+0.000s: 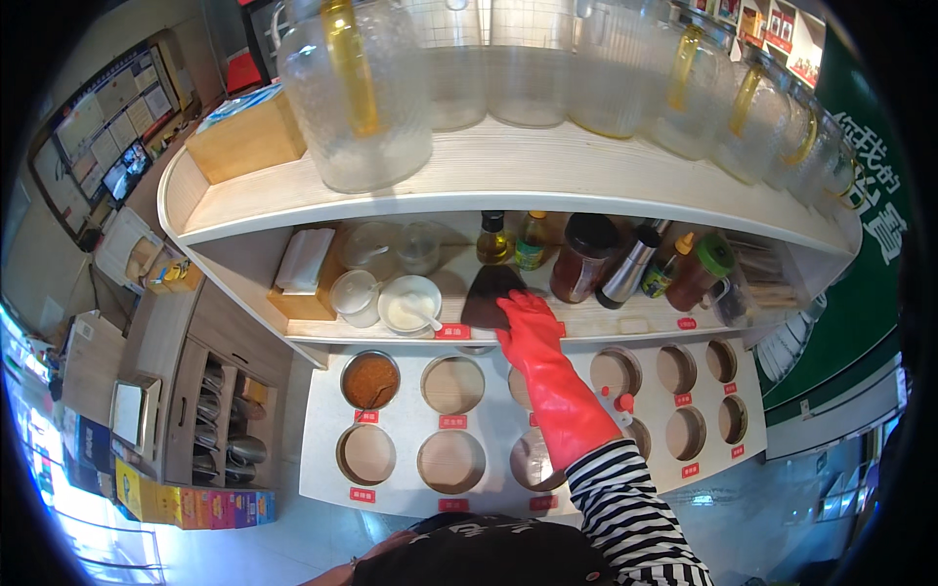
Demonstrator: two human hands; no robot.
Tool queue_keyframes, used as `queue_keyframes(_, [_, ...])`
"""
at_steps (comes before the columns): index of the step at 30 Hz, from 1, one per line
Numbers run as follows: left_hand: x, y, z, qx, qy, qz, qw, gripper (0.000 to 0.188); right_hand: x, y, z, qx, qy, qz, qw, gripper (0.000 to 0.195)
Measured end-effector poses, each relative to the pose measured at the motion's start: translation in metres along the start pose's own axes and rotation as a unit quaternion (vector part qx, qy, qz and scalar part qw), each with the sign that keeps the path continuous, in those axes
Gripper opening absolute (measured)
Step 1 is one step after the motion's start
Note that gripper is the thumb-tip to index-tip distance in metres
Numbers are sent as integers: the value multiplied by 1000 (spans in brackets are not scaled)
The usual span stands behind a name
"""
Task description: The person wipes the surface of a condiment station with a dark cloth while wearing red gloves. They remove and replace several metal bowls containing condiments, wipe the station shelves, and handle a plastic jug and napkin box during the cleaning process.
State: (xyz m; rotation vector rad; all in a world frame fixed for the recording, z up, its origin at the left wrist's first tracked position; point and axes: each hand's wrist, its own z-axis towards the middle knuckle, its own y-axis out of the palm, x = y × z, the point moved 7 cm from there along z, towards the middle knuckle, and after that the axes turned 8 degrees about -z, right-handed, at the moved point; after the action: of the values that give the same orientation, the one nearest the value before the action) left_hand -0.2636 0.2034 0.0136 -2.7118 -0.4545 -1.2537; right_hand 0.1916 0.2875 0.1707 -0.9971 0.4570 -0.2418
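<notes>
My right hand (pixel 526 319), in a red rubber glove, reaches onto the lower shelf and presses on a dark brown cloth (pixel 492 293). The cloth lies flat near the shelf's front edge, its far end spread past my fingers. To its left stands a white bowl (pixel 404 297) with a white spoon in it. A dark-lidded jar of red-brown contents (pixel 582 264) is just right of the cloth. Behind it are two small bottles, one of them a yellow-capped bottle (pixel 530 240). My left hand (pixel 388 546) shows only in part at the bottom edge, beside the black apron; its fingers are hidden.
Large glass jars (pixel 359 110) line the upper shelf (pixel 469 168). A steel grinder-like bottle (pixel 629 267) and a green-lidded jar (pixel 700 271) stand at the right. The white counter (pixel 407 425) below has round cut-outs; one holds a pot of orange-brown sauce (pixel 371 379). Open drawers (pixel 227 425) are at left.
</notes>
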Motion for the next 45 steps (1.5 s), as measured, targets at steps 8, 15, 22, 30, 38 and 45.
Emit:
queue_keyframes(8, [111,-46,-31,287,93,183,936,17,10,0,-4,-8,77,-32,996,52])
queue_keyframes(15, [387,-72,70,308,424,-41,851,27,17,5,9,-22,13,-1,1000,55])
queue_keyframes(22, [510,-97,201,439,320,283,791,65,15,7,5,11,-4,17,1000,54])
queue_keyframes(30, [553,-63,222,447,321,413,726,59,11,-1,9,33,-15,28,999,55])
queue_keyframes(38, [553,-81,244,462,319,477,676,43,10,-6,9,57,-35,34,997,57])
queue_keyframes(45, [554,-92,221,405,385,500,662,38,4,0,16,8,-66,26,997,59])
